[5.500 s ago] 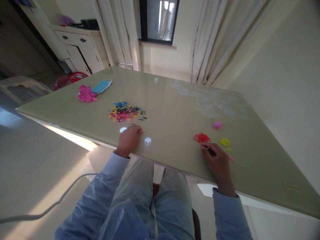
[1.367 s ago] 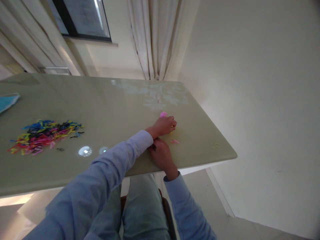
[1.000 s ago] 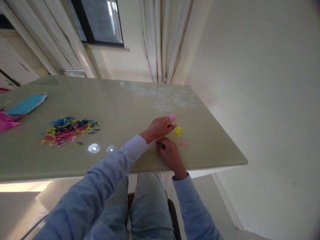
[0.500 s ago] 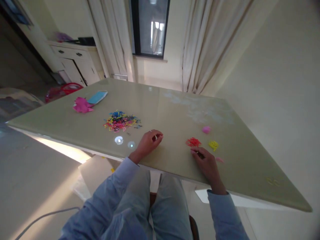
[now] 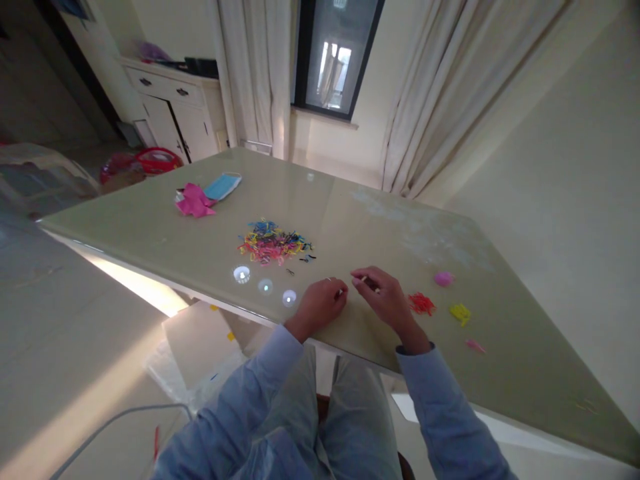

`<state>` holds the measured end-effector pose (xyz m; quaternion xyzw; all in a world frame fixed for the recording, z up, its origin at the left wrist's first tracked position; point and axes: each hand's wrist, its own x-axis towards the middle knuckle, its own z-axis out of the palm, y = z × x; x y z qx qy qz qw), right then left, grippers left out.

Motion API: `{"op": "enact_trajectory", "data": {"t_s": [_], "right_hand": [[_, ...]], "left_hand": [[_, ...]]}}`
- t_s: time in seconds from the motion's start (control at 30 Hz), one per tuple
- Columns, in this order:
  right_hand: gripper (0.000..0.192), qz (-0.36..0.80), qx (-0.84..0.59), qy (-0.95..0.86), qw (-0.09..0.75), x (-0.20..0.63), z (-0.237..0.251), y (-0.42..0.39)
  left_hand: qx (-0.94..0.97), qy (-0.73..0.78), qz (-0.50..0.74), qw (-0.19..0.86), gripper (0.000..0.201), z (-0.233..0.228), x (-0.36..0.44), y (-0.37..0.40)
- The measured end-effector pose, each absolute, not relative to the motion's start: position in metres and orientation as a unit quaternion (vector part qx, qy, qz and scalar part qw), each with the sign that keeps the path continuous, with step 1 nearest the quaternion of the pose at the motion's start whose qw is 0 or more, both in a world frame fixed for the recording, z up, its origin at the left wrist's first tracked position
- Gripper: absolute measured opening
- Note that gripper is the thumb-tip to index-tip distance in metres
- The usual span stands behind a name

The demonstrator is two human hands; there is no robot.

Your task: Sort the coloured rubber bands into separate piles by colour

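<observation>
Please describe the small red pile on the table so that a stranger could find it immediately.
On the long green table, look just right of the person's right hand. The red pile lies nearest that hand, ahead of the yellow pile and pink lump; it alone is red.

One view is given, taken from a camera worn on the head and aimed forward and down across the table (image 5: pixel 200 240). The seated person's lap and sleeves are seen close at the bottom edge; the window (image 5: pixel 335 57) and curtains are met at the top. The frame is tilted.
</observation>
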<state>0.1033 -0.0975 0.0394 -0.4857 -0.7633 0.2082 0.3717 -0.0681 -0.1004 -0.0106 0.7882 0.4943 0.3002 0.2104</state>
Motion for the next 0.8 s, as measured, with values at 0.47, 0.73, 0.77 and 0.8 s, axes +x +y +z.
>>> {"op": "enact_trajectory", "data": {"t_s": [0.47, 0.73, 0.77, 0.8], "right_hand": [[0.018, 0.191, -0.410, -0.882, 0.131, -0.016, 0.022, 0.028], [0.017, 0.170, -0.385, -0.899, 0.121, -0.025, 0.013, 0.037], [0.017, 0.169, -0.382, -0.900, 0.124, -0.024, 0.012, 0.036], [0.018, 0.168, -0.380, -0.900, 0.129, -0.024, 0.011, 0.035]], "left_hand": [[0.809, 0.507, 0.220, 0.201, 0.022, -0.008, -0.064, -0.102], [0.799, 0.520, 0.214, 0.211, 0.023, -0.011, -0.065, -0.100], [0.801, 0.519, 0.215, 0.208, 0.023, -0.012, -0.065, -0.100], [0.803, 0.516, 0.216, 0.205, 0.023, -0.013, -0.065, -0.100]]}}
